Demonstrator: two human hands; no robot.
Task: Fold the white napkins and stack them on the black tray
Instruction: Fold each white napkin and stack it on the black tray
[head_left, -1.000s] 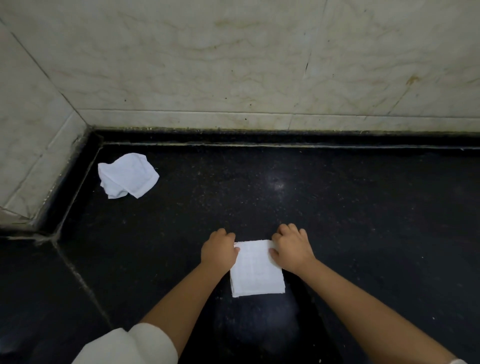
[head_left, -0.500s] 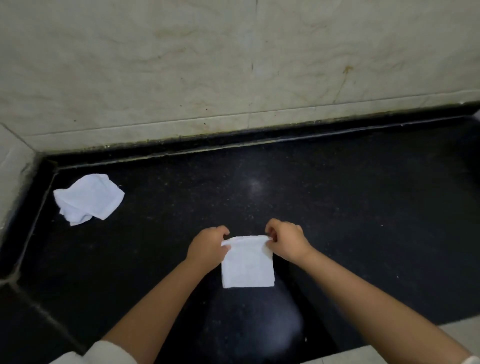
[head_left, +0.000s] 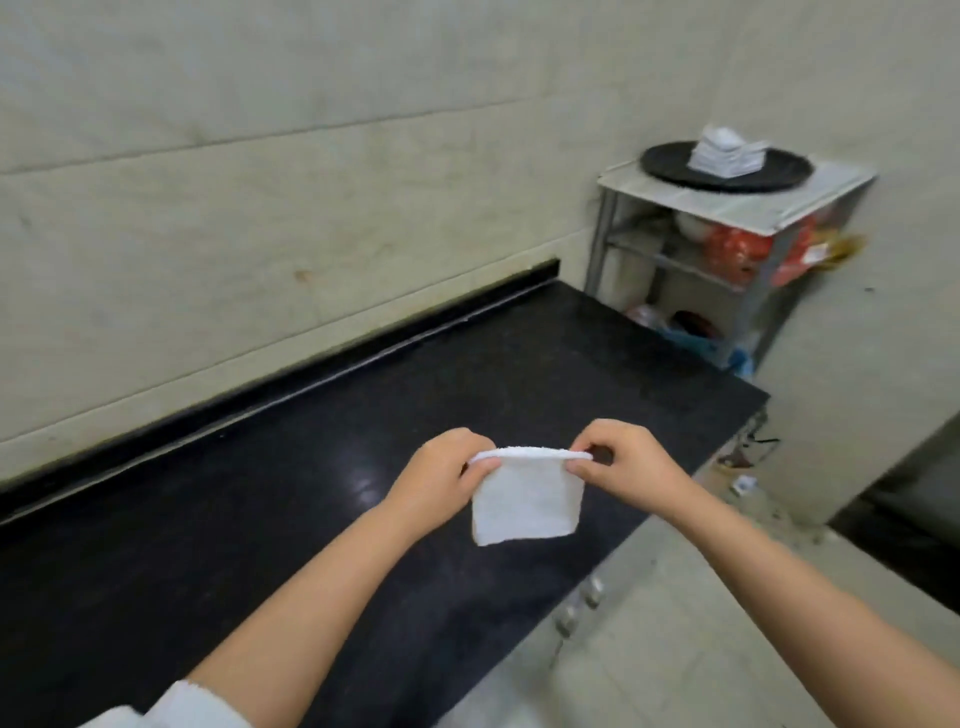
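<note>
Lifted off the black counter (head_left: 291, 519) since half a second ago, the folded napkin (head_left: 524, 499) now hangs above it. Far right, the black tray (head_left: 670, 169) on a metal shelf (head_left: 737, 208) holds a napkin stack (head_left: 724, 153). Your left hand (head_left: 434, 480) and right hand (head_left: 631, 462) each pinch a top corner.

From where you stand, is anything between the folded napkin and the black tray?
Nothing visible blocks it. Both hands, left hand and right hand, hold the folded napkin above the black counter. The black tray sits higher on the shelf unit past the counter's end, already holding a napkin stack.
</note>
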